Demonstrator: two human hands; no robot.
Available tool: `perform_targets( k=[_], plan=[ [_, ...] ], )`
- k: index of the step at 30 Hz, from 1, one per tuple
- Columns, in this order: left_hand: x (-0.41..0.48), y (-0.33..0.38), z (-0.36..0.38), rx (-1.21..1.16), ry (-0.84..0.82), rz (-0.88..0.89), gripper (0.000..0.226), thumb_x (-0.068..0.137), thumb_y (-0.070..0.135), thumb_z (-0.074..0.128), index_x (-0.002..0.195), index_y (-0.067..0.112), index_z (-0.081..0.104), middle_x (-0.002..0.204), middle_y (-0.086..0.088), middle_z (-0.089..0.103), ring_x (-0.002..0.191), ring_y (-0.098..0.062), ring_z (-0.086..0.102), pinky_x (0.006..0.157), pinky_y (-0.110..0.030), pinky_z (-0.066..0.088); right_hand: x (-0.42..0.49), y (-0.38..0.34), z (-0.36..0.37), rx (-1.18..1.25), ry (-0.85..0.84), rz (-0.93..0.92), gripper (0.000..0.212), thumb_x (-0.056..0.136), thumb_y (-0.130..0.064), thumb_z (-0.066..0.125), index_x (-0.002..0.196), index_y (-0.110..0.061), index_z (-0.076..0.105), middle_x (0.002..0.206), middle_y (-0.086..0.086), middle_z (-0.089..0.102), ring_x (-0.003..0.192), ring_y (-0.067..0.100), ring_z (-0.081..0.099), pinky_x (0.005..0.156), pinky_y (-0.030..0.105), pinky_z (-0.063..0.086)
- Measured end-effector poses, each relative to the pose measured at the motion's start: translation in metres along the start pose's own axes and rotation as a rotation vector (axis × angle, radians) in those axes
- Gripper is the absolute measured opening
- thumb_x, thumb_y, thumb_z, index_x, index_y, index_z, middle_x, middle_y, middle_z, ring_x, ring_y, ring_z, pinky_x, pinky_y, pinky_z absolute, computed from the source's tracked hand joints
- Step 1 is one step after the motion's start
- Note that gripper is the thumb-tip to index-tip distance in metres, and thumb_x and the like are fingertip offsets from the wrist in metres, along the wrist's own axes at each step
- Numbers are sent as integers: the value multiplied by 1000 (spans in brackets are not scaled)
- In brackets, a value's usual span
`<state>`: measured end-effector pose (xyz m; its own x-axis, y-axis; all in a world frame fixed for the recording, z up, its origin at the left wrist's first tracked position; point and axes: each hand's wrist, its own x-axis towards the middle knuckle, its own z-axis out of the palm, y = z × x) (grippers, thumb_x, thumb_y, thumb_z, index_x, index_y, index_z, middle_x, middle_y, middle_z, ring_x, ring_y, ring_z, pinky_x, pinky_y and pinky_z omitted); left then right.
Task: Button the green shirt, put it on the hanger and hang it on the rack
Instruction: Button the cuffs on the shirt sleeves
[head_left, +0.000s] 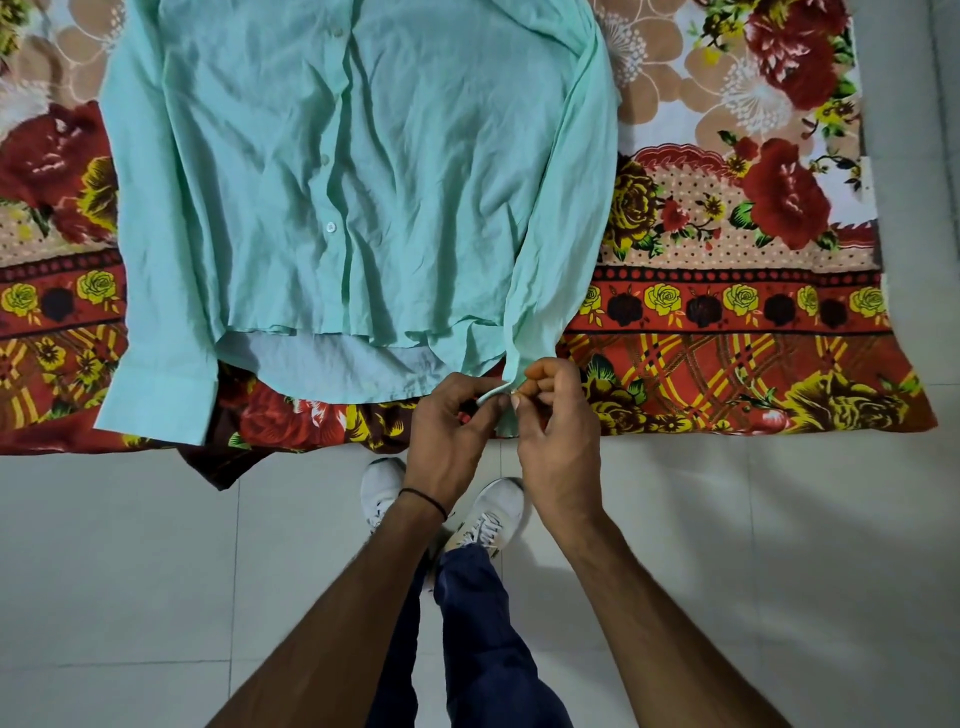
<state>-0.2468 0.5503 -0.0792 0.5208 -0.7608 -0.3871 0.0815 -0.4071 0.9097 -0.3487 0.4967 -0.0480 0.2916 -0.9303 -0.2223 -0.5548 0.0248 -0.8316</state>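
Shirt (363, 182) lies flat, front up, on the sheet (727, 312), collar end away from me, hem toward me. A button (330, 227) shows on the middle line, more above it. The right-side sleeve (561, 208) runs down along the body of the shirt to my hands.

Both hands are on its cuff (506, 423), at the near edge of the sheet. Left hand (449, 421): back up, fingers curled, thumb and forefinger pinching the cuff edge. Right hand (558, 421): back up, fingers bent in, fingertips (515, 401) pinching the same cuff from the other side. The hands nearly touch, and the cuff is bunched between them. I can't tell if the cuff button is done. Both forearms reach forward, converging from the bottom of view. There is a thin dark band (426, 499) on my left wrist.

The other sleeve (156, 364) lies flat on the left, its cuff over the sheet's edge. Under my hands are the pale tiled floor (156, 571) and my white shoes (498, 509).
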Motion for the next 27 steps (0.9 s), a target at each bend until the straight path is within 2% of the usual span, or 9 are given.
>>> perform_targets(
  k=[5,8,10,12,14,16,19,22,27],
  plan=[
    [0,-2,-3,-35,-14,-51,18,84,24,71,100,30,77,90,8,70,90,-22,68,78,-56,58,2,-1,0,-53,-20,-19,23,92,-4,64,110,-14,53,94,-5,60,89,11,61,79,32,54],
    [0,2,-5,-30,-56,-58,21,86,27,66,103,24,76,94,1,74,91,-27,69,82,-55,58,3,-1,0,-66,-19,-24,25,91,-3,64,111,-14,53,93,-6,60,88,11,62,78,30,54],
    [0,7,-6,-52,-75,-62,25,90,22,56,103,12,75,90,-9,74,89,-26,70,83,-45,59,5,-1,-1,-65,-16,-31,24,91,-3,65,110,-13,54,93,-5,62,88,12,64,78,29,55],
    [0,12,-7,-91,-79,-78,24,94,8,50,100,5,73,88,-21,71,81,-23,67,77,-35,59,7,0,-3,-44,-17,-27,24,90,-3,66,110,-12,55,93,-3,64,89,11,65,77,25,55],
    [1,12,-6,-111,-92,-102,15,94,5,55,97,7,70,87,-20,70,80,-28,68,79,-46,60,8,0,-3,-12,-30,-17,25,90,-2,67,110,-11,56,93,-1,66,89,9,66,75,16,54],
    [4,9,-6,-84,-95,-101,5,92,10,63,95,9,67,86,-16,71,82,-35,69,79,-58,58,9,1,-3,14,-38,-2,23,91,-4,67,110,-12,57,93,-1,68,89,6,66,74,13,53],
    [8,9,-5,-40,-72,-94,3,91,12,68,92,10,67,81,-11,71,77,-29,70,74,-56,58,7,3,-3,98,-23,20,11,98,-13,60,108,-12,57,91,-3,70,85,7,68,69,22,56],
    [10,9,-6,10,-78,-74,4,90,17,69,89,14,67,81,-5,73,78,-24,71,74,-50,60,6,3,-3,163,-44,74,19,96,-21,65,112,-15,55,96,-2,70,87,9,69,71,26,58],
    [10,7,-7,-26,-110,-104,3,90,9,69,87,8,68,75,-3,70,70,-15,66,67,-31,54,7,11,2,161,-11,117,19,94,-8,64,109,-14,54,92,-1,66,88,13,67,77,42,59]
  ],
)
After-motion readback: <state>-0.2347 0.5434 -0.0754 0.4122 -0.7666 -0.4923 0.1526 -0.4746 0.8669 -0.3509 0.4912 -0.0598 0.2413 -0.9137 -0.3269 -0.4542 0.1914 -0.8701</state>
